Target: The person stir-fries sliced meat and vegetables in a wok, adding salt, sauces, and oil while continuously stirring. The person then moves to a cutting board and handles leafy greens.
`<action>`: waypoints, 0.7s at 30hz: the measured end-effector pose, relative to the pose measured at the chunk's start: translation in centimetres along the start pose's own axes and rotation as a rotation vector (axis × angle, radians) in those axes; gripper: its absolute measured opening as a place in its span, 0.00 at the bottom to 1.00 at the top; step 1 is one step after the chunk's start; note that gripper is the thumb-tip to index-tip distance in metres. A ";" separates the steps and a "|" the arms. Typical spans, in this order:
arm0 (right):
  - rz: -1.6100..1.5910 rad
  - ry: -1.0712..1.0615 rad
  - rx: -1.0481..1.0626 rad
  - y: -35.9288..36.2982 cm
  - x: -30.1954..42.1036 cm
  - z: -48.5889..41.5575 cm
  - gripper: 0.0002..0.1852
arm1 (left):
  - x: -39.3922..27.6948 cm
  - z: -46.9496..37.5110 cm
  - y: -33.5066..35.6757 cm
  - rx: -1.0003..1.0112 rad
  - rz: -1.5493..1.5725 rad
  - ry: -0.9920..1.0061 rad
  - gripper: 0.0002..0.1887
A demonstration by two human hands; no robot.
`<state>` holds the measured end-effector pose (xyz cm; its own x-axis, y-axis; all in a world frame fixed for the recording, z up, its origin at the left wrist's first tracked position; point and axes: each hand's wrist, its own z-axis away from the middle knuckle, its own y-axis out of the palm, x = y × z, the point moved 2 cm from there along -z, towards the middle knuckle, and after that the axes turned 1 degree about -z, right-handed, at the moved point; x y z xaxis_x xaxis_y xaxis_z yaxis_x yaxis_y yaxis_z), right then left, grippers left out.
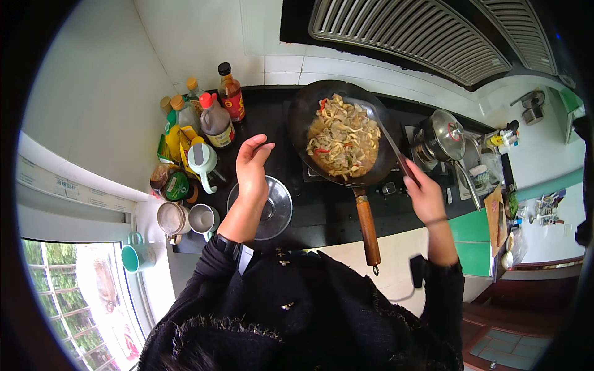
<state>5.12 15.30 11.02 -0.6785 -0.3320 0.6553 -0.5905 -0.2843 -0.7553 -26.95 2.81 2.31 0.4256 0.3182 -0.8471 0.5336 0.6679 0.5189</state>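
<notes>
A dark wok (341, 90) with a wooden handle (368, 227) sits on the stove, holding sliced mushrooms, meat-like pieces and red pepper (345, 139) in brown sauce. My right hand (424, 192) grips the handle of a metal spatula (392, 139), whose blade reaches into the wok's upper right part. My left hand (253, 169) is raised left of the wok, fingers curled and apart from the thumb, with nothing seen in it. Below and partly behind it lies an empty clear glass bowl (278, 213) on the black counter.
Sauce bottles (230, 97), seasoning packets, a lidded pale green jug (203, 160) and cups (203, 219) crowd the counter's left side. A lidded steel saucepan (445, 137) stands at the right, near a sink and a wooden board (495, 222) with a knife. A range hood (413, 37) hangs above.
</notes>
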 end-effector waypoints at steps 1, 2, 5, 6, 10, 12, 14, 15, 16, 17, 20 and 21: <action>-0.010 0.041 -0.019 1.4 -0.1 -1.5 0.21 | 0.0 0.1 0.1 0.005 -0.003 -0.004 0.13; 0.003 0.035 -0.089 2.9 0.0 -3.0 0.20 | 0.0 0.3 0.0 0.004 -0.007 -0.007 0.13; 0.023 0.040 0.009 5.3 -0.7 -3.9 0.20 | -0.3 0.4 -0.5 -0.010 -0.010 0.025 0.13; 0.098 -0.087 0.069 5.2 -0.9 -3.4 0.20 | -0.4 0.3 -0.8 -0.029 -0.013 0.032 0.12; -0.278 0.173 0.067 3.8 -2.6 -1.7 0.20 | -0.7 0.3 -1.7 -0.039 -0.036 0.019 0.11; -0.299 0.140 0.001 3.5 -2.8 -1.4 0.20 | -0.5 0.3 -1.6 -0.038 -0.032 0.012 0.12; -0.279 0.166 -0.066 3.5 -2.9 -1.2 0.20 | -0.3 0.4 -1.4 -0.026 -0.036 0.001 0.12; -0.314 0.186 -0.013 3.8 -3.0 -1.0 0.21 | -0.2 0.4 -1.1 -0.018 -0.040 -0.003 0.12; -0.297 0.245 0.052 3.9 -3.2 -0.6 0.21 | -0.1 0.3 -1.0 -0.011 -0.045 -0.007 0.12; -0.299 0.309 0.068 3.9 -3.5 -0.1 0.21 | -0.1 0.3 -0.9 -0.004 -0.039 -0.008 0.12; -0.535 0.311 0.008 2.8 -4.2 1.8 0.21 | 0.0 0.2 -0.6 -0.001 -0.014 -0.007 0.12; -0.570 0.365 -0.061 2.6 -4.6 2.4 0.21 | 0.2 0.2 -0.5 -0.006 -0.004 -0.002 0.12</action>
<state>7.78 13.91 6.09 -0.3517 0.1828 0.9181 -0.9159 -0.2699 -0.2971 -26.97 2.37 1.95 0.4253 0.3143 -0.8487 0.5307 0.6730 0.5151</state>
